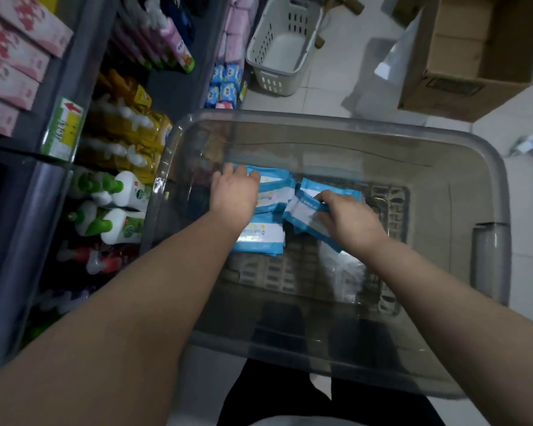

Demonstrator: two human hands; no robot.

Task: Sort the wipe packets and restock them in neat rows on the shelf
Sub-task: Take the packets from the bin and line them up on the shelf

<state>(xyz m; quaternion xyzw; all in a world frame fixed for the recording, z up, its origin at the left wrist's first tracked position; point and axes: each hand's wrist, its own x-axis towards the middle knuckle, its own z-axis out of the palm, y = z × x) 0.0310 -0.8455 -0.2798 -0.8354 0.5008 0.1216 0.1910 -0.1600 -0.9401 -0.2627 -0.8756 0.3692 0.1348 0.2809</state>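
Dark trouser legs at the bottom edge, with two bare forearms reaching forward and down into a clear plastic bin. Left hand palm-down on the wipe packets at the bin's left-centre, fingers bent over the far edge of the topmost one and clamped on it. Packets there lying flat, printed face up, overlapping in a short column running away from the camera. Long axis of each across the bin, left to right; blue borders, white middle band. Right hand just beside, fingers and thumb closed round the blue edge of a tilted packet, raised on one side and leaning on others beneath, long axis slanting from far-left to near-right. Crumpled clear film on the bin floor near the right wrist; ribbed grid pattern visible through the transparent bottom.

Left of the bin, a dark shelf: white bottles with green caps on a lower level, yellow packs beyond, a green-and-yellow price tag on the shelf edge, pink boxes on the upper level, pink-labelled bottles farther back. Small blue packs near the shelf's far end. Pale tiled floor beyond the bin, carrying a white slotted basket and, far right, an open cardboard box.
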